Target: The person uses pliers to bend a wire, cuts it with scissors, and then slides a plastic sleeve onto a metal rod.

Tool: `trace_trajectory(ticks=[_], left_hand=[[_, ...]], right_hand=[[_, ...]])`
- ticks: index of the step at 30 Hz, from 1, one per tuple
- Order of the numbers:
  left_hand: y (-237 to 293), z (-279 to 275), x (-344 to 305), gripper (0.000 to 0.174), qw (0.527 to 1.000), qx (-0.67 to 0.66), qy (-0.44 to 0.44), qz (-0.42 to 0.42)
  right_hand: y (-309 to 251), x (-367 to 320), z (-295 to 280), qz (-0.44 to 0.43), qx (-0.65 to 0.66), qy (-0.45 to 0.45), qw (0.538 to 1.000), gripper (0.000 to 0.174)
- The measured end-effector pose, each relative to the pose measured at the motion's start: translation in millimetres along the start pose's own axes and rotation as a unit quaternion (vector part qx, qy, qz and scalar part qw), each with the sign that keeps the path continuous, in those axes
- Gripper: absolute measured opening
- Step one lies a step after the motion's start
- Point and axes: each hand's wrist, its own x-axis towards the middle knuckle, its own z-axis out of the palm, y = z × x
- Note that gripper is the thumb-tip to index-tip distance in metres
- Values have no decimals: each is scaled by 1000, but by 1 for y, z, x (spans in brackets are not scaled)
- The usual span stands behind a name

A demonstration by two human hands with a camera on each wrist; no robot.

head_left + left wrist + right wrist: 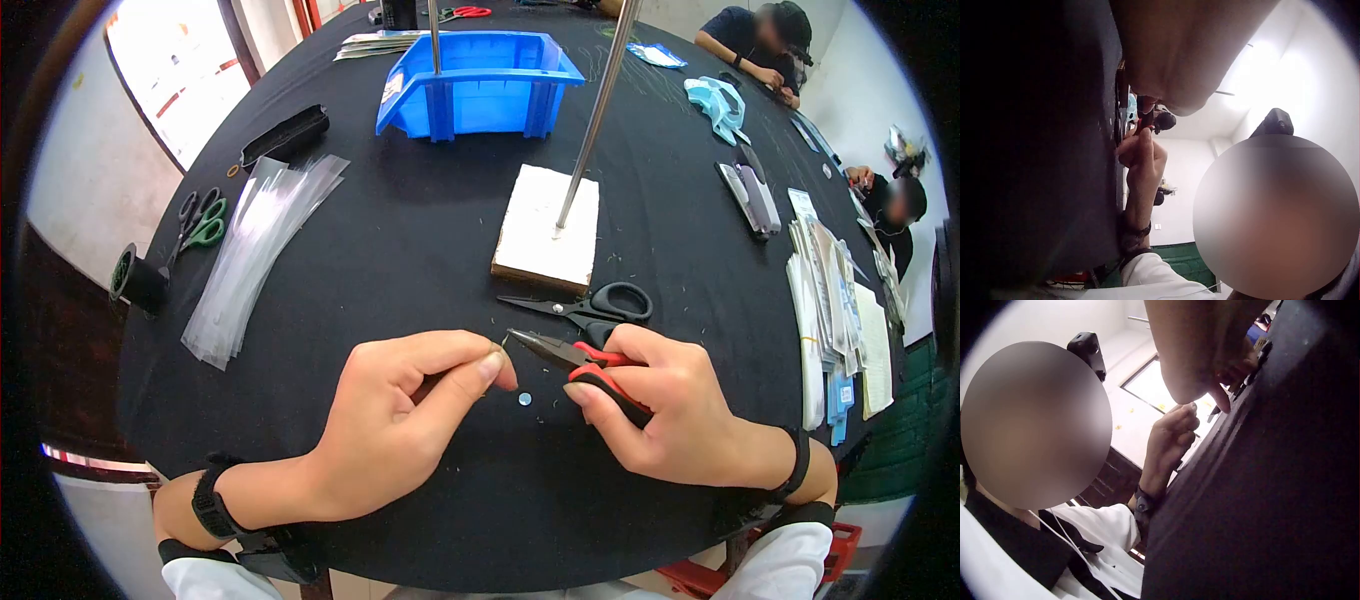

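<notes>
- Your left hand [400, 420], lower centre-left of the head view: grip pinched, thumb against forefinger, on a tiny thin wire-like piece [503, 343]. It's too small to tell what it is.
- Your right hand [665, 405], lower centre-right: grip clenched round the red-and-black-handled needle-nose pliers [560, 352]. The nose points left with its tip just beside the pinched piece; can't tell if they touch. The jaws look closed or nearly so.
- Step in hand, my read: lining up the plier tip on the piece to nip or bend it.
- Next move calls for a slight jaw opening, fine tip alignment and a steady left pinch, with wrists braced on the black cloth-covered round desk [400, 250].
- Small pale round disc [525, 399] lies loose on the desk just below your fingertips, untouched. Don't sweep it.
- Black-handled scissors [590, 305] sit just above the pliers, apart from them, with the white block with upright metal rod [548, 235] beyond.
</notes>
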Motion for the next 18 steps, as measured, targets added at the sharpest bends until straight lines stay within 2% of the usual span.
trace_trajectory(ticks=[5,8,14,18], left_hand=[[-1,1,-1,19,1000,11,0,4],[10,-2,0,18,998,45,-18,-43],[-3,-1,4,11,998,11,53,9],[-4,-3,6,9,997,13,70,9]], right_hand=[[0,1,0,6,8,-3,1000,21],[3,1,2,7,29,5,1000,21],[2,1,2,8,60,10,998,21],[-2,-1,2,13,81,4,997,20]])
